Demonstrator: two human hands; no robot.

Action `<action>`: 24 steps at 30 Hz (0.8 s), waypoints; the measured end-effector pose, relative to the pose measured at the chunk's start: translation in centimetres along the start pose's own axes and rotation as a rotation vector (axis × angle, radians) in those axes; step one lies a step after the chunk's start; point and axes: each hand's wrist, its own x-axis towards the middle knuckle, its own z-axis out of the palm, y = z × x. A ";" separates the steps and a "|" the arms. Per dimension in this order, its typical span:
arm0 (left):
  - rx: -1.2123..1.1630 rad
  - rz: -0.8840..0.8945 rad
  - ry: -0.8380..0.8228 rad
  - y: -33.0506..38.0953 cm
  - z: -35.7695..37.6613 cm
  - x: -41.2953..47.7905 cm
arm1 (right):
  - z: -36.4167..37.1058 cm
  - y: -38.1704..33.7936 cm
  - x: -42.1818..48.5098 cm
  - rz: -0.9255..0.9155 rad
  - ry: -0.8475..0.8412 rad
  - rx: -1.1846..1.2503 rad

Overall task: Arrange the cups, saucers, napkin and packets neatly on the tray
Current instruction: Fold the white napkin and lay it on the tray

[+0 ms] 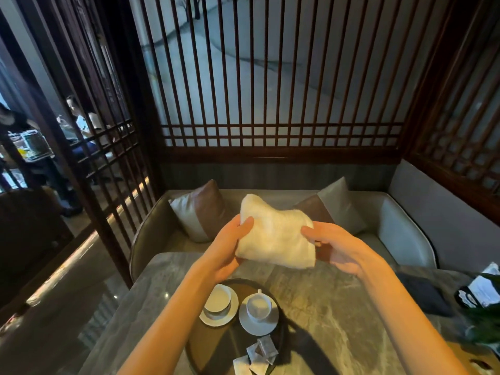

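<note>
Both hands are raised above the worktop and hold a white napkin between them, clear of everything below. The left hand grips its left edge with the thumb laid across the front and the fingers tucked behind. The right hand pinches the right edge, its fingers curled round the cloth. Below the hands, nearer the person, a dark round tray lies on the worktop. The left cup stands on the left saucer under the left wrist, and the right cup on the right saucer just beside it. A few small packets lie in a loose heap at the tray's near edge. Beyond the hands, two cushions lean on a sofa.
</note>
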 end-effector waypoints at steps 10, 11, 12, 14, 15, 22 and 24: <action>-0.084 0.115 -0.501 1.0 -3.6 -0.5 | -0.7 -1.7 -1.2 -0.097 -0.024 -0.122; -0.105 0.153 -0.506 0.9 -3.7 -0.6 | -0.7 -1.9 -1.4 -0.142 -0.008 -0.142; -0.112 0.195 -0.505 1.0 -3.5 -0.8 | -0.6 -2.1 -1.5 -0.197 0.012 -0.155; -0.092 0.284 -0.481 1.0 -3.3 -1.1 | -0.4 -2.3 -1.8 -0.339 0.068 -0.166; -0.073 0.325 -0.469 1.1 -3.3 -1.1 | -0.2 -2.3 -1.9 -0.418 0.086 -0.169; -0.059 0.533 -0.498 2.7 -3.9 -1.4 | 0.7 -3.2 -3.4 -0.718 0.023 -0.344; -0.085 0.552 -0.524 2.7 -4.0 -1.4 | 0.9 -3.5 -3.6 -0.738 0.001 -0.372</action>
